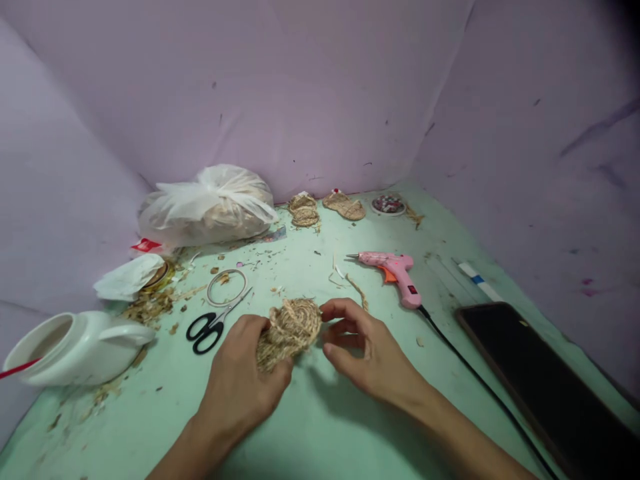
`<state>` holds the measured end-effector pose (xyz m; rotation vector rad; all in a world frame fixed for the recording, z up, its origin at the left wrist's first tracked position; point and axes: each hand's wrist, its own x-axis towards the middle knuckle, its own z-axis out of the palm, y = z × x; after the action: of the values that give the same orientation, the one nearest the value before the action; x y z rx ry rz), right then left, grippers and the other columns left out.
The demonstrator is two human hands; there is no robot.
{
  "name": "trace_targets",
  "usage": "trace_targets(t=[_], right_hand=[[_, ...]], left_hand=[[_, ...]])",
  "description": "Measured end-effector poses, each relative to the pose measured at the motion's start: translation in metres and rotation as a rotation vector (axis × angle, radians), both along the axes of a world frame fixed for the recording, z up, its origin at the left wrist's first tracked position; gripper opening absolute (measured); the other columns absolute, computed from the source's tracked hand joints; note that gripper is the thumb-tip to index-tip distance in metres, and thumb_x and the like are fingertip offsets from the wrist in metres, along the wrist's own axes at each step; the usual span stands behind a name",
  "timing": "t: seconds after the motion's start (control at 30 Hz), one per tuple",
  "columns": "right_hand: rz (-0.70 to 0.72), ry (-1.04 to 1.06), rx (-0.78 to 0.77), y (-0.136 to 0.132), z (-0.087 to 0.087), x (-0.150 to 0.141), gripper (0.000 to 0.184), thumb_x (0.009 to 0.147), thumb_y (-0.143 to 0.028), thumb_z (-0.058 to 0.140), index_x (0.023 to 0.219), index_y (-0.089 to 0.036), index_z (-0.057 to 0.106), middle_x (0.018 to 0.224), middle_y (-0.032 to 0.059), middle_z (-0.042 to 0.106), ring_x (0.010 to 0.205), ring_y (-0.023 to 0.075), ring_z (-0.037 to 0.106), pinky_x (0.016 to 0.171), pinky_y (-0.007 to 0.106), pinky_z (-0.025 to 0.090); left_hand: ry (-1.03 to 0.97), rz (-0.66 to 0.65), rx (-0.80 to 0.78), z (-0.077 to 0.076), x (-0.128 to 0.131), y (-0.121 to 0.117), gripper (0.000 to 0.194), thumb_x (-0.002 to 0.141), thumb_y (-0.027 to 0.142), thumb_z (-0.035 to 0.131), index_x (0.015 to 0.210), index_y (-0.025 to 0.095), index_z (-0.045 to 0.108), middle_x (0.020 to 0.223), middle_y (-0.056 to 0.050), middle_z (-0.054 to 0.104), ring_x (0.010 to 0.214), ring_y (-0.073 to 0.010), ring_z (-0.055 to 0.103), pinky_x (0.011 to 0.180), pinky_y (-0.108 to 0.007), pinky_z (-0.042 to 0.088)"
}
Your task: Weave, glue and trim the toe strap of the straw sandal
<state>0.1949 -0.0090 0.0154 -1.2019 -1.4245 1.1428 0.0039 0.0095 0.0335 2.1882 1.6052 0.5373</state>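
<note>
In the head view, my left hand [245,370] grips a small slipper of coiled straw rope [293,327], thumb at its near edge and fingers at the far left side. The slipper is tilted, and its left part is partly hidden by the hand. Right beside it is my right hand [367,347], with curved fingers and the thumb apart; the index fingertip is at or very close to the slipper's right edge. Black-handled scissors [215,328] lie left of my left hand. A pink hot glue gun [393,270] rests on its side beyond my right hand, nozzle pointing left.
Along the back are a tied plastic bag [207,207], two small straw slippers [304,210] and a dish of beads [389,204]. A white jug [75,347] lies at left, near a ring [210,289]. At right, a phone [540,380] lies beside the glue gun's black cord [465,367].
</note>
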Motion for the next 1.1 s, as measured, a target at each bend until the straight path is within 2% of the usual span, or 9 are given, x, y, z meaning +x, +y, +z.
trace_targets(t=[0.07, 0.13, 0.2, 0.27, 0.57, 0.7, 0.8, 0.93, 1.1], right_hand=[[0.039, -0.099, 0.064, -0.002, -0.003, 0.000, 0.039, 0.068, -0.009, 0.054, 0.105, -0.022, 0.049, 0.099, 0.0046, 0.057, 0.082, 0.0164, 0.059, 0.077, 0.036, 0.052], [0.037, -0.200, 0.130, -0.003, -0.006, 0.001, 0.042, 0.068, -0.010, 0.056, 0.108, -0.021, 0.049, 0.111, 0.0084, 0.053, 0.101, 0.0214, 0.054, 0.085, 0.039, 0.049], [0.037, -0.278, 0.180, -0.004, -0.009, 0.002, 0.048, 0.067, -0.011, 0.059, 0.112, -0.021, 0.047, 0.127, 0.0116, 0.043, 0.123, 0.0259, 0.038, 0.093, 0.042, 0.044], [0.071, -0.324, 0.199, -0.005, -0.011, 0.003, 0.055, 0.066, -0.011, 0.059, 0.117, -0.021, 0.043, 0.136, 0.0121, 0.035, 0.131, 0.0260, 0.026, 0.098, 0.042, 0.039], [0.201, -0.460, 0.273, -0.005, -0.008, 0.004, 0.061, 0.068, -0.009, 0.056, 0.125, -0.020, 0.037, 0.133, 0.0102, 0.043, 0.124, 0.0224, 0.038, 0.104, 0.037, 0.033], [0.162, -0.432, 0.205, -0.005, -0.005, 0.001, 0.061, 0.068, -0.010, 0.056, 0.125, -0.020, 0.035, 0.122, 0.0096, 0.051, 0.111, 0.0213, 0.051, 0.095, 0.035, 0.043], [0.104, -0.427, 0.174, -0.006, -0.008, -0.002, 0.069, 0.067, -0.012, 0.058, 0.129, -0.020, 0.028, 0.122, 0.0113, 0.051, 0.111, 0.0229, 0.052, 0.095, 0.038, 0.043], [0.062, -0.445, 0.225, -0.008, -0.014, -0.002, 0.082, 0.067, -0.015, 0.059, 0.136, -0.020, 0.015, 0.127, 0.0141, 0.049, 0.113, 0.0263, 0.052, 0.094, 0.044, 0.044], [0.041, -0.485, 0.333, -0.009, -0.019, 0.002, 0.085, 0.066, -0.015, 0.060, 0.138, -0.022, 0.015, 0.126, 0.0139, 0.051, 0.112, 0.0282, 0.054, 0.093, 0.045, 0.046]], left_hand=[[0.044, -0.045, 0.083, -0.005, 0.002, -0.003, 0.030, 0.067, 0.025, 0.054, 0.096, 0.015, 0.049, 0.095, -0.008, 0.052, 0.090, -0.0240, 0.050, 0.078, -0.039, 0.043], [0.067, -0.073, 0.151, -0.008, 0.004, -0.006, 0.031, 0.067, 0.023, 0.054, 0.097, 0.015, 0.049, 0.095, -0.009, 0.052, 0.091, -0.0246, 0.050, 0.078, -0.039, 0.045], [0.085, -0.095, 0.192, -0.010, 0.005, -0.008, 0.030, 0.067, 0.022, 0.054, 0.095, 0.015, 0.048, 0.093, -0.010, 0.052, 0.090, -0.0250, 0.050, 0.076, -0.040, 0.046], [0.093, -0.127, 0.213, -0.010, 0.006, -0.009, 0.030, 0.065, 0.021, 0.054, 0.094, 0.015, 0.048, 0.093, -0.010, 0.052, 0.089, -0.0255, 0.049, 0.074, -0.040, 0.046], [0.093, -0.199, 0.207, -0.010, 0.007, -0.011, 0.026, 0.064, 0.021, 0.052, 0.090, 0.012, 0.051, 0.092, -0.013, 0.052, 0.087, -0.0269, 0.049, 0.070, -0.041, 0.047], [0.091, -0.199, 0.186, -0.008, 0.007, -0.011, 0.026, 0.065, 0.021, 0.051, 0.089, 0.012, 0.052, 0.089, -0.012, 0.052, 0.086, -0.0270, 0.049, 0.071, -0.043, 0.046], [0.083, -0.198, 0.174, -0.007, 0.007, -0.012, 0.028, 0.064, 0.021, 0.051, 0.091, 0.013, 0.051, 0.089, -0.011, 0.052, 0.085, -0.0267, 0.048, 0.070, -0.042, 0.046], [0.067, -0.198, 0.186, -0.006, 0.006, -0.012, 0.030, 0.063, 0.021, 0.051, 0.092, 0.015, 0.049, 0.091, -0.012, 0.052, 0.087, -0.0272, 0.049, 0.070, -0.043, 0.046], [0.036, -0.209, 0.216, -0.007, 0.005, -0.011, 0.031, 0.063, 0.022, 0.053, 0.092, 0.015, 0.049, 0.092, -0.012, 0.053, 0.086, -0.0274, 0.050, 0.070, -0.042, 0.046]])
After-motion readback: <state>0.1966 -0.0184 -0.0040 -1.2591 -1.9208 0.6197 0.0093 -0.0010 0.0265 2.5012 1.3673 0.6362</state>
